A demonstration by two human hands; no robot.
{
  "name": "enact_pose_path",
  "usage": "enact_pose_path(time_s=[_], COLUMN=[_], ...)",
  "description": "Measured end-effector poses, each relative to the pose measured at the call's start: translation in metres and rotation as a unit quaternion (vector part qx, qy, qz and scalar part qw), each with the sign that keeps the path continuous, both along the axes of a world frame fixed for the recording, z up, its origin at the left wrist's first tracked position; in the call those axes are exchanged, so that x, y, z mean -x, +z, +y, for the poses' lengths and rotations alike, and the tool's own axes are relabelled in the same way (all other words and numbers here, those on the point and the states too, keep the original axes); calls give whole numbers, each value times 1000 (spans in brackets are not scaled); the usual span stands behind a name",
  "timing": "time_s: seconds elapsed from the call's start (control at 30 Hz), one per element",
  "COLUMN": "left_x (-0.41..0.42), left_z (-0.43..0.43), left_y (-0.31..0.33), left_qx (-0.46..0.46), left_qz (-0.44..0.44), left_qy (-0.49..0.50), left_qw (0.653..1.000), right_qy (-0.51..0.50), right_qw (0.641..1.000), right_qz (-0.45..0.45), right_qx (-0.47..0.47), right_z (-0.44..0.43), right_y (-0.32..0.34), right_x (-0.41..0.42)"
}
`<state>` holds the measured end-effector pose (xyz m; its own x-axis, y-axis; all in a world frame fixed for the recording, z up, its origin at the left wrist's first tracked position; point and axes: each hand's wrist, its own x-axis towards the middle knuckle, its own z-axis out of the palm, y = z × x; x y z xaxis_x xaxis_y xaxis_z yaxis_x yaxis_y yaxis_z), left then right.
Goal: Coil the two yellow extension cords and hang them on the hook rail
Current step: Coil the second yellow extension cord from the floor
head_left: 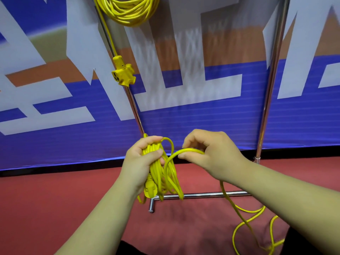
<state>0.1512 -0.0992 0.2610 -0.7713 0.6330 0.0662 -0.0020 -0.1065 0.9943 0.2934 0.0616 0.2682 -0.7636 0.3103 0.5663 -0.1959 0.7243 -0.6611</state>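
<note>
One coiled yellow extension cord hangs at the top of the frame, and its yellow socket block dangles below it on a single strand. My left hand grips a bundle of loops of the second yellow cord, whose plug hangs under my wrist. My right hand pinches a strand of this same cord and arches it toward the bundle. The loose remainder of the cord trails from under my right wrist onto the floor at the lower right.
A chrome rack frames the scene: a left post, a right post and a low base bar behind the bundle. A blue, white and orange banner hangs behind the rack. The floor is red.
</note>
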Motion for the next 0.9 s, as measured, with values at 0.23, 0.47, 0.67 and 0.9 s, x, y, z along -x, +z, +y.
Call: enact_pose_path(time_s=[0.23,0.47,0.67,0.9], left_x=[-24,-27,-23,-19], left_z=[17,18,14,13], left_y=[1,8,13,16], left_qx=[-6,35,29,23], left_qz=[-52,25,38,27], left_qy=[-120,-134,-146,-154], left_qw=[991,990,988,987], right_qy=[-63,76,95,13], right_qw=[991,962,956,988], right_qz=[-52,-133,-153,-120], right_qx=[107,226,232,94], right_z=[23,49,52,30], right_y=[-3,-9,-29,-38], right_x=[3,0,3,12])
